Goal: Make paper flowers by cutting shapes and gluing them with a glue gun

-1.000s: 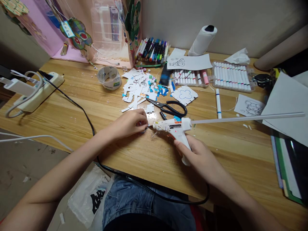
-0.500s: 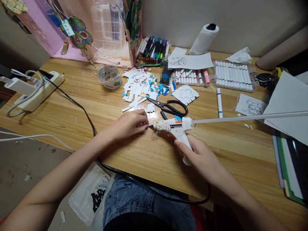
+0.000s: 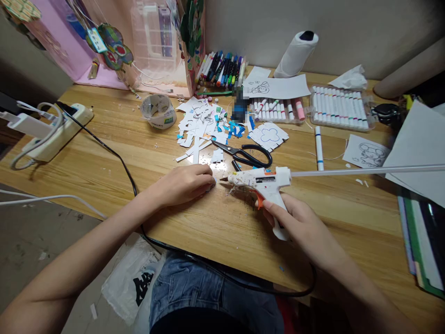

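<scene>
My right hand [image 3: 290, 215] is wrapped round the handle of a white hot glue gun [image 3: 259, 178] with an orange trigger. A long clear glue stick [image 3: 347, 170] juts from its back end to the right. Its dark nozzle points left and stops a little short of my left hand [image 3: 189, 183]. The left fingers are curled and pinched on the wooden table, over a small bluish piece that they mostly hide. Black-handled scissors [image 3: 248, 154] lie open just beyond the gun. Behind my left hand, paper scraps [image 3: 198, 123] are heaped in white and blue.
A tape roll [image 3: 159, 112], a paper with a blue flower outline [image 3: 269, 136] and boxed markers [image 3: 339, 107] lie further back. One marker [image 3: 319, 148] lies loose at the right. The black cord [image 3: 114, 150] runs from the power strip [image 3: 59, 134] along the table's front edge.
The glue gun in my right hand has drawn back to the right, so its nozzle is now further from my left fingers. My left hand has turned slightly, staying in nearly the same place.
</scene>
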`<control>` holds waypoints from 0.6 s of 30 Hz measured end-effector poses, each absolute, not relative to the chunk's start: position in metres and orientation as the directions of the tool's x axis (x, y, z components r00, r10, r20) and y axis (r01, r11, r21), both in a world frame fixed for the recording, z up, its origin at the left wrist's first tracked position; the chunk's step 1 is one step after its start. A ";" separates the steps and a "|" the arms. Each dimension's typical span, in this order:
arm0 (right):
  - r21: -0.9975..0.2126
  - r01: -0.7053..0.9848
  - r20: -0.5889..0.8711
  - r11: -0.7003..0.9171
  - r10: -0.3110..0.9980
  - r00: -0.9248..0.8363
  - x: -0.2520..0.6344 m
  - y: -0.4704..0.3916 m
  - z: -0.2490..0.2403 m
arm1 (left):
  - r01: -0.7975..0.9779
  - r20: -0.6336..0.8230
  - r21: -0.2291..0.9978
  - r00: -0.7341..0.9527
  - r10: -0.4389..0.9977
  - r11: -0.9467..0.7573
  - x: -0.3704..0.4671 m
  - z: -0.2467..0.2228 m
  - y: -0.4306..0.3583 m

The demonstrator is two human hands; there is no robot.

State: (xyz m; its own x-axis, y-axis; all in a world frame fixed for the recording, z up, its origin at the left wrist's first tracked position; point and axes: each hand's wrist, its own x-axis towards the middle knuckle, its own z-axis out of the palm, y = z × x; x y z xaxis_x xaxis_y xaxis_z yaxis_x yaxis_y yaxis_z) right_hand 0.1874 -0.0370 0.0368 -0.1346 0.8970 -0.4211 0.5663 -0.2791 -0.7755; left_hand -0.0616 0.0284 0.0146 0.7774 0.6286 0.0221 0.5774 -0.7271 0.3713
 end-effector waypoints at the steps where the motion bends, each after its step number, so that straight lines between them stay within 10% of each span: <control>1: -0.778 0.557 -0.428 -0.290 0.894 -0.132 0.188 -0.036 0.037 | 0.574 0.025 0.368 0.780 0.625 -0.731 -0.063 0.014 0.028; 18: -0.815 0.497 -0.397 -0.299 0.912 -0.102 0.192 -0.033 0.035 | 0.583 -0.056 0.254 0.806 0.590 -0.772 -0.061 0.016 0.025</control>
State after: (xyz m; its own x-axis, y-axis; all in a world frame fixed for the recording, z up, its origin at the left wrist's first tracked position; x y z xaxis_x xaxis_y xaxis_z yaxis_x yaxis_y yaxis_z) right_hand 0.1924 -0.0331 0.0354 -0.1022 0.9119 -0.3974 0.4967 -0.2993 -0.8147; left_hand -0.0609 0.0246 0.0164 0.8057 0.5897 -0.0559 0.5827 -0.7721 0.2535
